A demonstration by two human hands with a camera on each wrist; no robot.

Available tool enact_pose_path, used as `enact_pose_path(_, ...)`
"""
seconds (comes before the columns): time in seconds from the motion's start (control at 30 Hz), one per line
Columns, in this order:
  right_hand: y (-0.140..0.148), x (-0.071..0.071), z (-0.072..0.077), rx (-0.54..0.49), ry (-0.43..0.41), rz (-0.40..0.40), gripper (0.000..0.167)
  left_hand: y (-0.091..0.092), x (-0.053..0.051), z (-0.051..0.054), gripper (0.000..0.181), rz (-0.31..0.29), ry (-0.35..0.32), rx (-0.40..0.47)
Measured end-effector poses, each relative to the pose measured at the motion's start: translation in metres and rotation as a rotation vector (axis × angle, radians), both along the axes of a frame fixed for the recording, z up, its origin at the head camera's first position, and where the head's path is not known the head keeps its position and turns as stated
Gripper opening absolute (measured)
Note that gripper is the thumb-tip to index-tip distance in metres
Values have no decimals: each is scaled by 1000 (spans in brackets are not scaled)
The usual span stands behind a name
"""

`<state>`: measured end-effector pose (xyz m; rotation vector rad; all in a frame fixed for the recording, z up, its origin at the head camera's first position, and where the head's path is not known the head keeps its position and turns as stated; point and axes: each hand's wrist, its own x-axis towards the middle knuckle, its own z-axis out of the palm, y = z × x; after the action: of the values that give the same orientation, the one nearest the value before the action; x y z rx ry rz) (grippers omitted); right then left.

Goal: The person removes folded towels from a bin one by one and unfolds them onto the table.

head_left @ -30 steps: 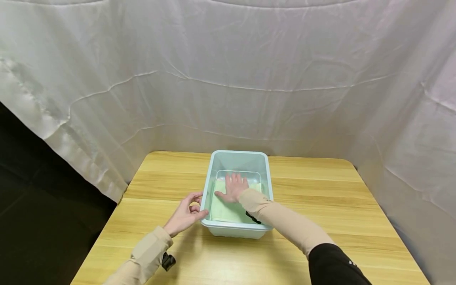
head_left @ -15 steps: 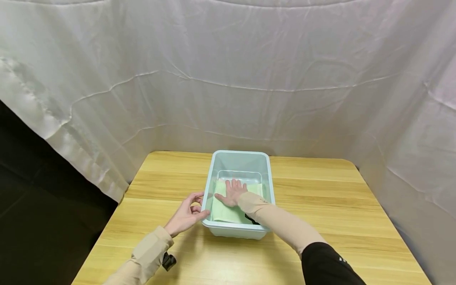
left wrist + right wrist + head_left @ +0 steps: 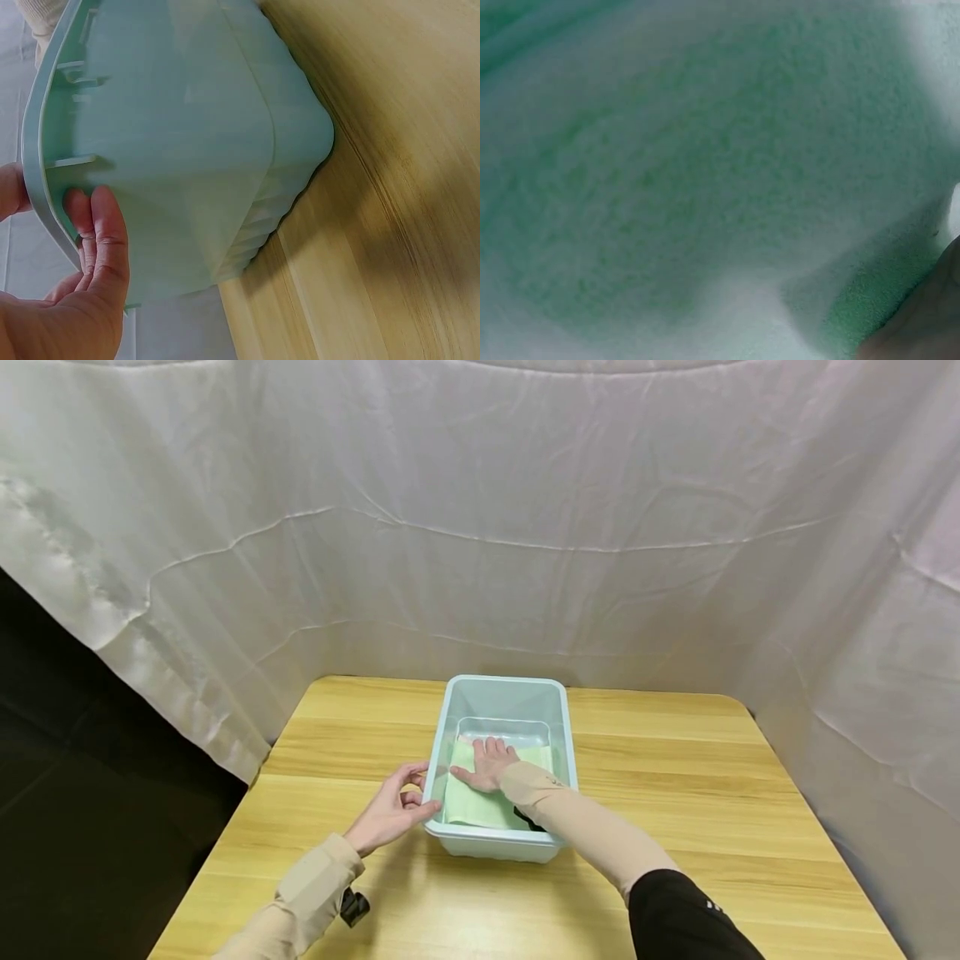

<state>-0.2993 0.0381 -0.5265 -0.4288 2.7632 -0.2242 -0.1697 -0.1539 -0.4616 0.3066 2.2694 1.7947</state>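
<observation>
A pale blue-green plastic bin (image 3: 506,835) stands on the table. My left hand (image 3: 392,812) holds its near left rim, and the left wrist view shows the fingers (image 3: 109,240) outside under the lip with the thumb across the rim. Inside the bin a light green cloth (image 3: 480,810) lies flat over most of the floor. My right hand (image 3: 491,765) rests on this cloth, palm down with fingers spread. Close and blurred, the cloth (image 3: 727,165) fills the right wrist view, where only a bit of the right hand (image 3: 922,315) shows at the corner.
The wooden table (image 3: 675,777) extends on both sides of the bin. Pale curtains (image 3: 525,527) hang behind and beside it, with a dark gap at the left. A small black device (image 3: 354,907) hangs below the left wrist.
My right hand has slid slightly toward me on the cloth, and its forearm has shifted a little left. The left hand keeps its place on the rim.
</observation>
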Motion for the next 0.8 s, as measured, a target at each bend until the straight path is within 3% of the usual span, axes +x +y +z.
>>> enact_pose_path(0.37, 2, 3, 3, 46, 154, 35, 80, 1, 2, 3, 67, -8, 4, 1)
enact_pose_path(0.8, 5, 6, 25, 22, 424, 132, 71, -3, 1, 2, 67, -8, -12, 9)
